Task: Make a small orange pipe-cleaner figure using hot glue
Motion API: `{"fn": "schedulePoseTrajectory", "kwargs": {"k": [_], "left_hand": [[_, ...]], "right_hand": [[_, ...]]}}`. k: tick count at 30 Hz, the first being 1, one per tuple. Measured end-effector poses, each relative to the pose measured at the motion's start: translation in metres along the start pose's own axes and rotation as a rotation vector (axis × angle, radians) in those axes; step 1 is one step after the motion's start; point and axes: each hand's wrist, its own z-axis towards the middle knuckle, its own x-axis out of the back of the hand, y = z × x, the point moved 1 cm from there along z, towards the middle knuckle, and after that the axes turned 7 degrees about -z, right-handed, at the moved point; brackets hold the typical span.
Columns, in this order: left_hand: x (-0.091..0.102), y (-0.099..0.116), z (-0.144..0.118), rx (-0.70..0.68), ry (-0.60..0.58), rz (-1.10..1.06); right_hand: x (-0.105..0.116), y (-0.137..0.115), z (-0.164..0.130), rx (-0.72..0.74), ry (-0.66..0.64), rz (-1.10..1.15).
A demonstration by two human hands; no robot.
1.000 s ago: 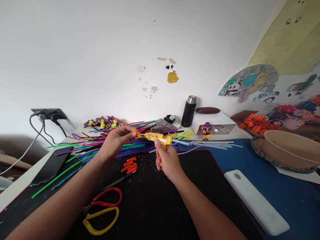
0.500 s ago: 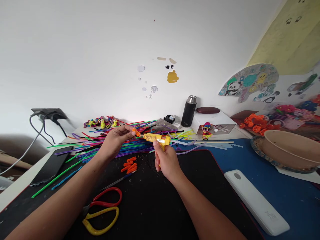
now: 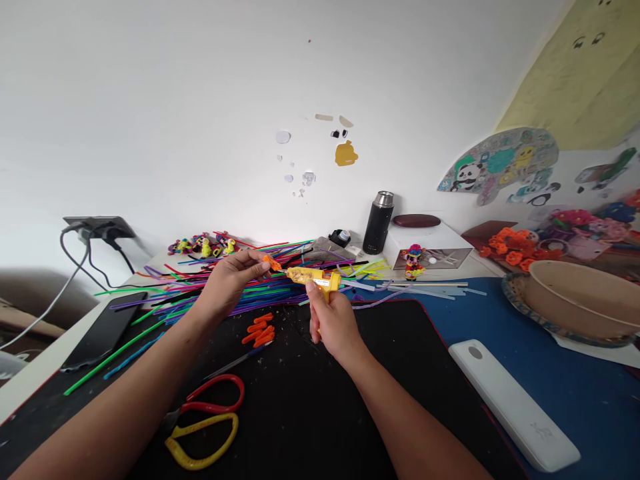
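Above the far edge of the black mat (image 3: 320, 413), you hold a yellow glue gun (image 3: 314, 277) in your right hand (image 3: 334, 325), fingers wrapped tight round its grip and the forefinger lying up along the front of the handle. Its long axis runs nearly level, left to right across the desk, with the nozzle pointing left toward your other hand. Your left hand (image 3: 227, 283) pinches a small orange piece (image 3: 272, 264) between thumb and fingertips; the piece juts out past the fingertips to the right, tilted slightly down, and sits just beside the gun's nozzle. Whether nozzle and piece actually touch cannot be told from here.

Both hands hover over a heap of coloured pipe cleaners (image 3: 210, 287) spread along the mat's far edge. More cut orange pieces (image 3: 260, 329) lie on the mat just below your left hand, and red and yellow scissors (image 3: 207, 417) rest nearer the mat's front edge. A dark phone (image 3: 103, 330) lies near the desk's left edge, a white rectangular case (image 3: 513, 403) on the blue surface at the right, and a black flask (image 3: 377, 223) stands by the wall.
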Motion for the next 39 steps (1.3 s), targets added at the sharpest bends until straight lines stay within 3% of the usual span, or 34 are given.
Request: {"fn": "schedulePoseTrajectory", "kwargs": {"k": [20, 39], "left_hand": [[-0.0038, 0.0016, -0.0017, 0.067, -0.003, -0.022], [0.0017, -0.0016, -0.0009, 0.032, -0.022, 0.043]], "right_hand": [[0.0013, -0.0011, 0.0027, 0.013, 0.018, 0.067], [0.0011, -0.0049, 0.0014, -0.009, -0.01, 0.159]]}}
